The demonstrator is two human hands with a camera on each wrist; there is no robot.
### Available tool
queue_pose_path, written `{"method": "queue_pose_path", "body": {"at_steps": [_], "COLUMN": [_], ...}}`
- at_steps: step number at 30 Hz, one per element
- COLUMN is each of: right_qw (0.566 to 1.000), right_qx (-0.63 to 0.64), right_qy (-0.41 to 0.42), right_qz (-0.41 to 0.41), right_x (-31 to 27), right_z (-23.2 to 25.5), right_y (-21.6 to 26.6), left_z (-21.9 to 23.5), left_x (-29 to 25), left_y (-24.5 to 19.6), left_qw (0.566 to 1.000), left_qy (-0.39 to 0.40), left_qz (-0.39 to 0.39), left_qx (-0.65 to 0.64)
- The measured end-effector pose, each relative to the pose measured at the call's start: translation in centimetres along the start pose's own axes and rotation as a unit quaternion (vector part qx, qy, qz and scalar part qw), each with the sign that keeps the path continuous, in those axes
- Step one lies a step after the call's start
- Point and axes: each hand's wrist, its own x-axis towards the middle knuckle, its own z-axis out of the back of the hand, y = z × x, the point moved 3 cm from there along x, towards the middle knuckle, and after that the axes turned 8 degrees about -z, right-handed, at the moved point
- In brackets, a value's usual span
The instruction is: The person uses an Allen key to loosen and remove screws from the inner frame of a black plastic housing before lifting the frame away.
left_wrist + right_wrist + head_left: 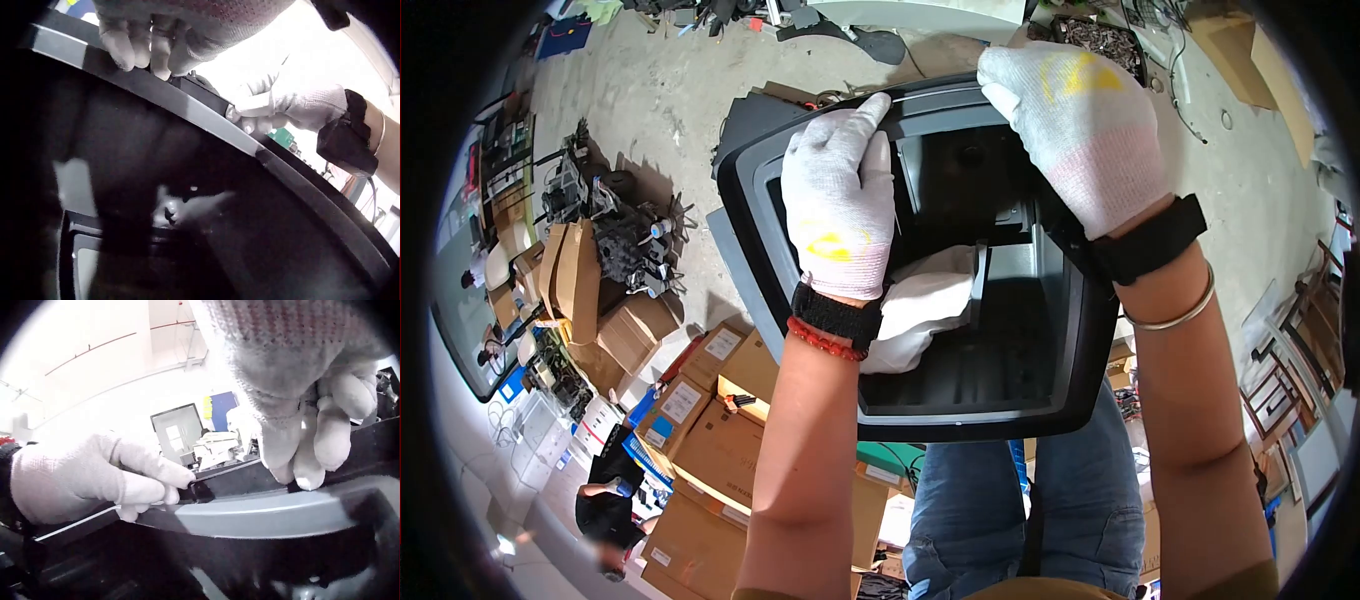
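Seemingly working along far rim (pixel 940 100) of black container (pixel 1097 375), pinching it with left hand (pixel 837 200) and right hand (pixel 1085 130); likely needs even pressure next.

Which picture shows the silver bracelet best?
The head view. It shows most of the silver bracelet, on the arm just past the black strap. The left wrist view shows only a thin bit of it, near the right edge. The right wrist view doesn't show it.

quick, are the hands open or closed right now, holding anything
Left hand: closed, gripping the black bin's rim.
Right hand: closed, gripping the same rim near a corner.
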Motion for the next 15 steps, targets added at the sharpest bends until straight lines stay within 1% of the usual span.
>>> {"method": "queue_pose_path", "body": {"at_steps": [1, 2, 3, 4, 5, 6, 7, 8, 9, 10, 12, 13, 15], "right_qw": [1.0, 0.999, 0.999, 0.998, 0.999, 0.999, 0.999, 0.998, 0.997, 0.997, 0.996, 0.996, 0.999], "right_qx": [0.0, 0.002, 0.048, 0.049, 0.044, 0.037, 0.037, 0.04, 0.044, 0.043, 0.041, 0.041, 0.037], "right_qy": [-0.011, -0.02, 0.002, 0.003, 0.009, 0.016, 0.016, 0.028, 0.039, 0.038, 0.061, 0.062, 0.028], "right_qz": [0.025, 0.049, 0.024, 0.025, 0.009, -0.007, -0.008, -0.027, -0.046, -0.045, -0.049, -0.049, -0.012], "right_x": [-0.1, -0.4, -0.7, -0.8, -0.8, -0.8, -0.8, -0.8, -0.7, -0.7, -0.9, -1.1, -1.3], "right_z": [-0.1, -0.1, 0.1, 0.0, -0.2, -0.3, -0.3, -0.2, -0.2, 0.0, 0.1, -0.2, -0.2], "right_y": [-0.4, -0.5, -0.9, -0.8, -0.9, -0.8, -0.7, -0.6, -0.5, -0.5, -0.6, -0.8, -0.6], "left_z": [-0.1, -0.3, -0.4, -0.6, -0.8, -0.9, -0.8, -0.7, -0.7, -0.7, -0.8, -0.8, -0.9], "left_x": [-0.1, 0.0, 0.4, 0.9, 1.4, 1.7, 2.0, 2.3, 2.4, 2.4, 2.3, 2.3, 2.3], "left_y": [-0.1, -0.5, -0.7, -0.7, -0.4, 0.0, 0.1, 0.1, 0.1, 0.2, 0.2, 0.3, 0.2], "left_qw": [0.999, 0.998, 0.998, 0.995, 0.994, 0.994, 0.99, 0.984, 0.98, 0.98, 0.974, 0.974, 0.967], "left_qy": [0.015, 0.017, 0.02, 0.023, 0.022, 0.022, 0.033, 0.043, 0.067, 0.065, 0.059, 0.059, 0.057], "left_qz": [0.052, 0.054, 0.056, 0.058, 0.039, 0.039, 0.0, -0.039, -0.029, -0.029, -0.066, -0.065, -0.088], "left_qx": [-0.009, -0.01, 0.032, 0.074, 0.098, 0.099, 0.135, 0.17, 0.186, 0.186, 0.211, 0.21, 0.232]}}
